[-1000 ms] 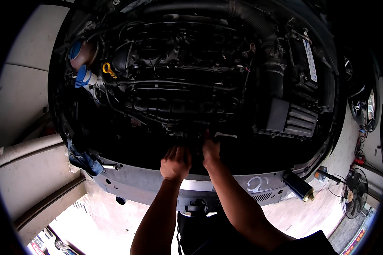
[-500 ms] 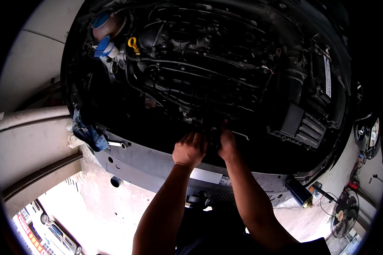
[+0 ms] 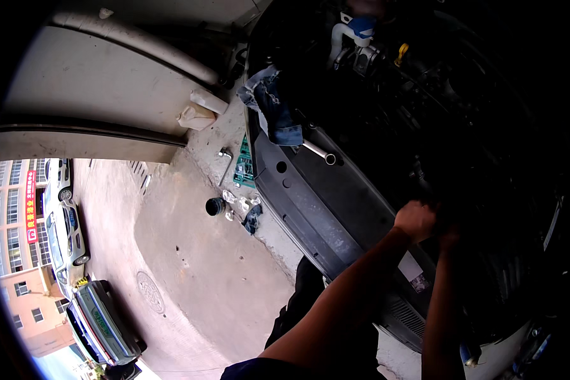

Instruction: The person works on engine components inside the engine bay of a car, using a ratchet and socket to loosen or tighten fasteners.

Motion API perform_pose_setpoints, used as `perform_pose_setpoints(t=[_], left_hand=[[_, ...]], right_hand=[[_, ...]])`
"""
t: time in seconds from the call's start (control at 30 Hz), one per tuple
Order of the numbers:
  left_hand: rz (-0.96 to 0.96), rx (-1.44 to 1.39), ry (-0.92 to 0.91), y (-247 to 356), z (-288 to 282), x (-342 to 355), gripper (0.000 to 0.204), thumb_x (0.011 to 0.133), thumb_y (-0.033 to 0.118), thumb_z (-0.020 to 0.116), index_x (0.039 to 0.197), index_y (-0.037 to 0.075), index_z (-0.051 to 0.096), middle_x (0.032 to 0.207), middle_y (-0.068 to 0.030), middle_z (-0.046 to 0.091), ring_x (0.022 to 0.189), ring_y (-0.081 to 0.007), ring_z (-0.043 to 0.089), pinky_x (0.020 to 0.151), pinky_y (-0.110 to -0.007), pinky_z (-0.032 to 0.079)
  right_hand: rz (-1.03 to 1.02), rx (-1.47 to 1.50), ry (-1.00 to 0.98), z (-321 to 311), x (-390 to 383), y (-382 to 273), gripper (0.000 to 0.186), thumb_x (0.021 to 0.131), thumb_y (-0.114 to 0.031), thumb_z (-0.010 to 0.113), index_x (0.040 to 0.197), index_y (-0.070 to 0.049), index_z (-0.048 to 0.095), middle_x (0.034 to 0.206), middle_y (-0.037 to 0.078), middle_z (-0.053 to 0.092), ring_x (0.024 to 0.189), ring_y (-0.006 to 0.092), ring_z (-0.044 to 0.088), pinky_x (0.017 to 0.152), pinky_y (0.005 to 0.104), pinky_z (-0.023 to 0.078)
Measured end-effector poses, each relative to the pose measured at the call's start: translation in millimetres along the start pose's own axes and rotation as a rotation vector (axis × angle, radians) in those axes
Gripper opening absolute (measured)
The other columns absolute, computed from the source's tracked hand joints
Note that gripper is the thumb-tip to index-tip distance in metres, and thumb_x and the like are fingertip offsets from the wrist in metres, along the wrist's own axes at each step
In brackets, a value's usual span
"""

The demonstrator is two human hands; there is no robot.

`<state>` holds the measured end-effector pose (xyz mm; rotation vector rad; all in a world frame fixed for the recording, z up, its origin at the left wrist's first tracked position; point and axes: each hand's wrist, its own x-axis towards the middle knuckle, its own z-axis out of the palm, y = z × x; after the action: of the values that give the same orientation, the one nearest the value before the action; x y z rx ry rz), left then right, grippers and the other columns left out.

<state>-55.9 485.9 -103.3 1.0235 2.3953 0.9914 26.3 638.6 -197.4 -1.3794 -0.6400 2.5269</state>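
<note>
Both my arms reach over the front panel (image 3: 323, 209) of an open car engine bay. My left hand (image 3: 417, 220) is curled closed in the dark gap behind the panel; whatever its fingers grip is hidden. Close beside it on the right, my right hand (image 3: 448, 235) is in deep shadow and its fingers cannot be made out. Farther left on the panel lies a silver wrench (image 3: 320, 152) with a ring-shaped end, partly under a torn blue denim rag (image 3: 275, 111). A yellow dipstick loop (image 3: 401, 54) and a blue cap (image 3: 361, 26) stand out among the dark engine parts.
On the floor at left are a green crate (image 3: 243, 168), an L-shaped metal tool (image 3: 225, 166), a dark bucket (image 3: 215, 206), crumpled rags (image 3: 252, 218) and a pale jug (image 3: 196, 118). Parked cars (image 3: 104, 320) stand outside. A can (image 3: 468, 356) is near the panel's right end.
My view has swung left, bringing the floor and outdoor yard into sight. Both hands stay at the gap behind the panel, now closer together and more shaded.
</note>
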Motion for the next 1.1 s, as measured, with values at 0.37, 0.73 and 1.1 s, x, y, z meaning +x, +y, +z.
perform_pose_setpoints(t=[0.37,0.73,1.1], left_hand=[[-0.654,-0.606,0.938,-107,-54,-297,0.018,0.091,0.001,0.052,0.107,-0.002,0.057,0.089,-0.0147,0.064,0.082,-0.0239,0.063,0.074,-0.031,0.049],[-1.528,-0.547,0.878,-426,13,-538,0.030,0.091,0.018,0.053,0.113,-0.002,0.055,0.084,-0.0157,0.067,0.069,-0.0218,0.065,0.065,-0.034,0.051],[-1.668,-0.808,0.767,-552,27,-582,0.032,0.091,0.018,0.054,0.114,-0.004,0.055,0.087,-0.0161,0.067,0.069,-0.0202,0.066,0.062,-0.031,0.052]], right_hand=[[0.171,-0.229,-0.980,-84,33,-69,0.050,0.101,-0.031,0.031,0.141,-0.002,0.035,0.145,0.015,0.038,0.133,0.0276,0.037,0.110,0.0389,0.030],[-0.503,-1.793,0.188,64,5,-3,0.049,0.100,-0.032,0.036,0.139,-0.004,0.037,0.139,0.015,0.042,0.126,0.0273,0.042,0.106,0.0388,0.034],[-0.515,-2.029,0.273,181,46,41,0.047,0.098,-0.032,0.039,0.136,-0.004,0.041,0.134,0.015,0.046,0.120,0.0263,0.045,0.103,0.0381,0.036]])
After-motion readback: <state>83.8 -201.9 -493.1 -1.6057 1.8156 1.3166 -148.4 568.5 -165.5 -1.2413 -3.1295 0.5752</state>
